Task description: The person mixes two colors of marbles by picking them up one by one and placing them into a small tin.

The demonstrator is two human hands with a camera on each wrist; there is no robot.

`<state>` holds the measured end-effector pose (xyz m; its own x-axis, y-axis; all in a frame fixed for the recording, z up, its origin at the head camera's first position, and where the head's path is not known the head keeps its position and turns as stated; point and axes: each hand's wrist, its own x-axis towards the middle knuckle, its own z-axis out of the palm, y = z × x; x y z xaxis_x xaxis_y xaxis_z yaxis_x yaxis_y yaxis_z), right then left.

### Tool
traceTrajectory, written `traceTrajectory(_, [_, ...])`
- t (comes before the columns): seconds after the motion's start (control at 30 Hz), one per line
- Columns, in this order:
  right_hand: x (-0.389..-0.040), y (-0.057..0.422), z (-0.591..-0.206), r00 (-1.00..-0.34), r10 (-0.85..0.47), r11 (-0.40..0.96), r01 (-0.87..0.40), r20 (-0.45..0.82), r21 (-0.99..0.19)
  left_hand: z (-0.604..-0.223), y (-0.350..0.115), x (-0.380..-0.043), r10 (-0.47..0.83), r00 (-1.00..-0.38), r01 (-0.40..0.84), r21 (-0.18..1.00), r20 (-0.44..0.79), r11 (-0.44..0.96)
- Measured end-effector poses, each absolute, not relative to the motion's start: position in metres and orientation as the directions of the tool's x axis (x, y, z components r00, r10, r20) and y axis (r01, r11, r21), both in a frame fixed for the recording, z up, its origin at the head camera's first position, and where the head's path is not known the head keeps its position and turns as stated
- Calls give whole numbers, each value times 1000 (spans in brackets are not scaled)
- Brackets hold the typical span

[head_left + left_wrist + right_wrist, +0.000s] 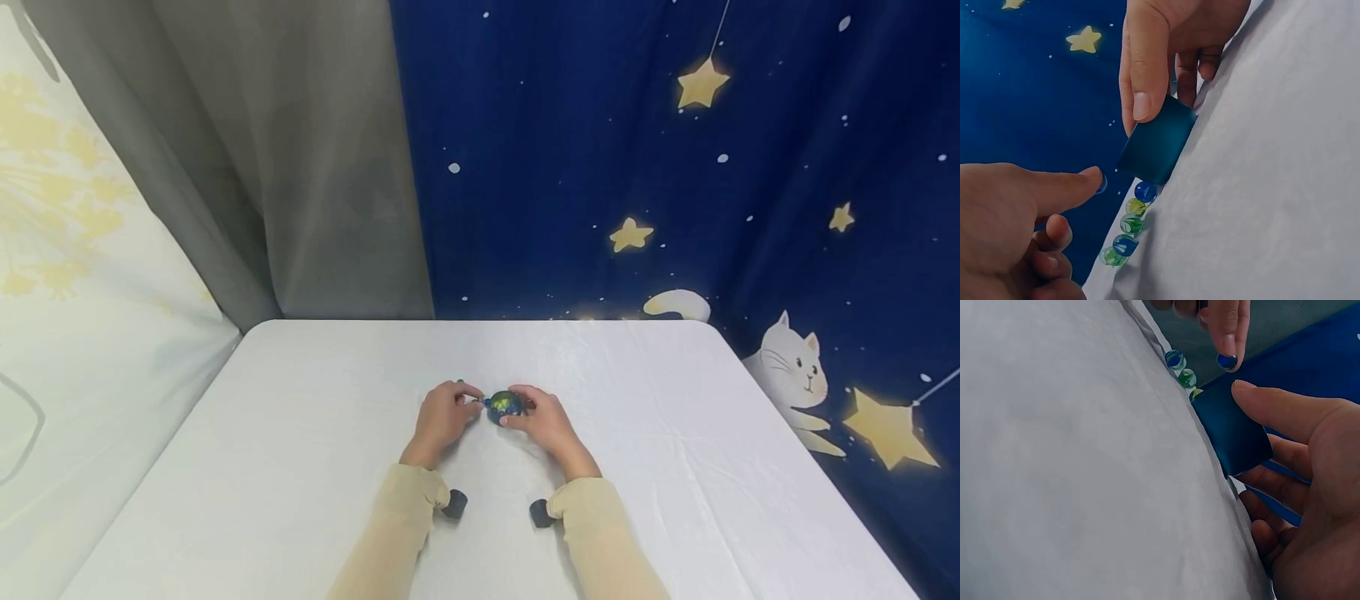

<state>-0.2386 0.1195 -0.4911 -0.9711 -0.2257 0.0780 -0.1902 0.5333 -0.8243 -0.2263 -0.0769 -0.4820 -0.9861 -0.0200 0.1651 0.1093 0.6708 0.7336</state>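
A small blue-teal container point(1159, 142), round from above in the head view with yellow-green and blue at its top point(506, 403), stands on the white table. My right hand point(549, 422) grips it round the side, thumb on the near wall. Left of it, my left hand point(444, 417) pinches a blue glass marble point(1227, 361) between thumb and forefinger, a little above the container's rim. Several marbles lie in a row beside the container, among them a blue one point(1145, 191), a yellow one point(1136, 207) and a green one point(1131, 224).
The white-covered table point(300, 467) has rounded far corners. Behind it hang a grey curtain point(330, 167) and a dark blue curtain point(555, 150) with stars and a cat. A pale patterned cloth point(90, 350) hangs at the left. Black wrist pieces point(454, 505) sit at both cuffs.
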Motion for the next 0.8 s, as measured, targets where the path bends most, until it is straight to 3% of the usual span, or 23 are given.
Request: traceTrajectory(0.8, [-239,118,-491,-972,-224,547,-190,76,-815,-471,-79,-226,-48,-957,220,823,286,524])
